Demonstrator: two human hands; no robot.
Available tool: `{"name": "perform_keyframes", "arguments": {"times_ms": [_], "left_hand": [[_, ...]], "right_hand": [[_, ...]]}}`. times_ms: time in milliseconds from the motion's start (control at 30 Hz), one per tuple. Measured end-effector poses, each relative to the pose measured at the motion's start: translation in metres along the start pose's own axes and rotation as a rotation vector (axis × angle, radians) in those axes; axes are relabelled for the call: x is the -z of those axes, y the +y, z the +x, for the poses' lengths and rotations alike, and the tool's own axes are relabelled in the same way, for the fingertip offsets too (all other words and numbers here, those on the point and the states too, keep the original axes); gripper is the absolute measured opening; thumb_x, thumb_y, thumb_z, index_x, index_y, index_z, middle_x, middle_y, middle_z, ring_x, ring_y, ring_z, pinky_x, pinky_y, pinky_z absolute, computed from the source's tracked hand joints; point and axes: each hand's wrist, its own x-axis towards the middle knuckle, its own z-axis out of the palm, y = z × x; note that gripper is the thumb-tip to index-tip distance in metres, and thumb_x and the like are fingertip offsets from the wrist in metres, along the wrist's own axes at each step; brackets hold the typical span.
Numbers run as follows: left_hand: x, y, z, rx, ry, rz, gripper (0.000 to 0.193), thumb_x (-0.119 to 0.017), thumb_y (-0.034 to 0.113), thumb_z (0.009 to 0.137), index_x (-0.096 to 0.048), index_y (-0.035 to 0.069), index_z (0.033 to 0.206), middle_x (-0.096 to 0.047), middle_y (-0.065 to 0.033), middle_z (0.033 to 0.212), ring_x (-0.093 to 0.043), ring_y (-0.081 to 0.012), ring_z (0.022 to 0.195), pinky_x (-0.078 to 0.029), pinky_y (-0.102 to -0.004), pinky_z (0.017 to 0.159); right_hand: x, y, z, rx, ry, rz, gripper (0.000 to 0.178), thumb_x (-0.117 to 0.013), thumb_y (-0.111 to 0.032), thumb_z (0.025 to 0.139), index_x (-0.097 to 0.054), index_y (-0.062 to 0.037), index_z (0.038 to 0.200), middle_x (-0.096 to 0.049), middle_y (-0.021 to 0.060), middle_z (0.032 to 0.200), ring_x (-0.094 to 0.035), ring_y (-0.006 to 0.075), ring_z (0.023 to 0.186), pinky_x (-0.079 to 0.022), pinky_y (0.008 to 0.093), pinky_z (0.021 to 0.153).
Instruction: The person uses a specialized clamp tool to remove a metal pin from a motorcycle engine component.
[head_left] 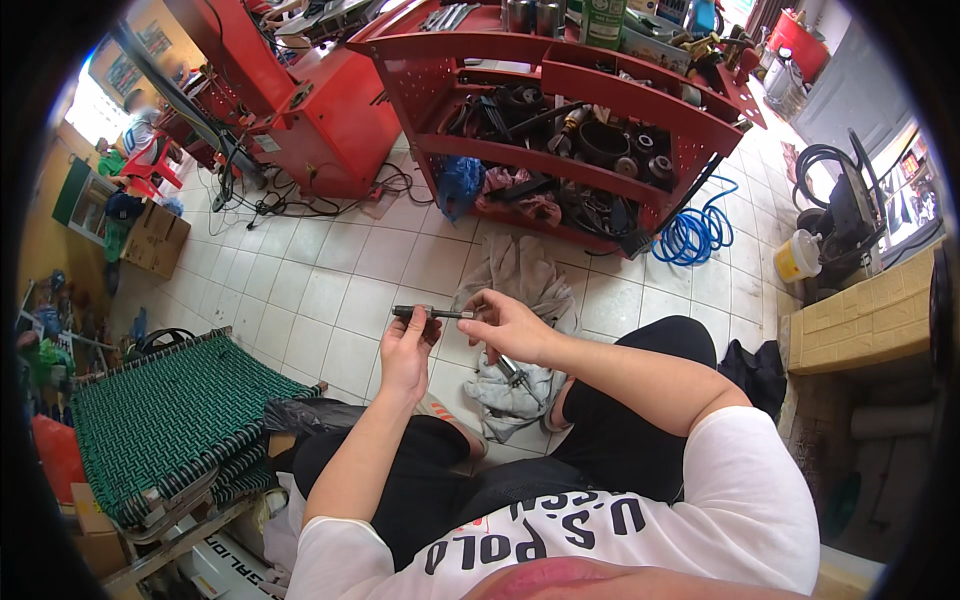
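Note:
A slim dark metal rod (440, 312), thicker toward its left end, lies level between my two hands above the floor. My left hand (405, 352) is closed on its thick end, thumb on top. At the thin right end, the fingers of my right hand (508, 328) are pinched on the tip; whether they hold a separate small piece there is too small to tell. Below my right hand a shiny metal part (515, 374) rests on a crumpled grey rag (505, 405) between my feet. A second, beige-grey rag (520, 275) spreads on the tiles just beyond my hands.
Ahead stands a red tool cart (640, 105) full of dark metal parts. A coiled blue hose (695, 232) lies at its right foot. To my left is a green woven folding bed (170, 410). A person (142, 125) sits far off at the left.

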Motion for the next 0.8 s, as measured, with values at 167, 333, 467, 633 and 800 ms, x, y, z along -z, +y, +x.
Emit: {"name": "perform_keyframes", "arguments": {"times_ms": [167,333,467,633,800], "left_hand": [[0.002,-0.001,0.000,-0.002,0.001,0.004,0.022,-0.072,0.027,0.100,-0.065,0.008,0.109,-0.068,-0.0022,0.102,-0.065,-0.0162,0.092,-0.052,-0.0330,0.088],[-0.001,-0.001,-0.001,-0.017,-0.025,0.007,0.022,-0.072,0.028,0.100,-0.066,0.008,0.109,-0.068,-0.0019,0.101,-0.065,-0.0159,0.092,-0.052,-0.0329,0.088],[0.001,0.002,0.001,-0.018,0.011,0.016,0.022,-0.072,0.028,0.100,-0.066,0.008,0.109,-0.068,-0.0017,0.103,-0.064,-0.0160,0.094,-0.051,-0.0330,0.089],[0.002,0.001,-0.001,-0.023,0.009,0.018,0.022,-0.072,0.027,0.100,-0.066,0.008,0.110,-0.068,-0.0024,0.105,-0.064,-0.0164,0.095,-0.052,-0.0328,0.090],[-0.003,0.000,-0.002,-0.068,-0.033,0.047,0.021,-0.072,0.025,0.100,-0.066,0.007,0.110,-0.069,-0.0037,0.105,-0.064,-0.0164,0.095,-0.052,-0.0327,0.090]], "right_hand": [[0.003,0.007,0.004,0.125,0.029,-0.078,0.042,-0.056,-0.038,0.107,-0.057,0.0020,0.120,-0.070,0.0088,0.081,-0.062,0.0133,0.053,-0.048,0.0273,0.048],[0.009,0.006,0.005,-0.101,-0.078,0.000,0.040,-0.055,-0.038,0.107,-0.060,0.0014,0.116,-0.072,0.0092,0.087,-0.063,0.0135,0.054,-0.046,0.0276,0.047],[0.003,0.002,0.000,0.001,0.033,0.040,0.039,-0.056,-0.038,0.106,-0.061,0.0008,0.113,-0.072,0.0083,0.086,-0.062,0.0127,0.053,-0.046,0.0279,0.048],[0.002,-0.006,-0.004,0.153,0.064,-0.172,0.037,-0.056,-0.036,0.106,-0.060,0.0005,0.107,-0.071,0.0081,0.082,-0.059,0.0129,0.052,-0.047,0.0300,0.050],[0.005,0.009,0.003,0.058,0.023,-0.113,0.037,-0.052,-0.034,0.109,-0.062,0.0003,0.099,-0.070,0.0073,0.075,-0.060,0.0138,0.051,-0.048,0.0310,0.050]]}}
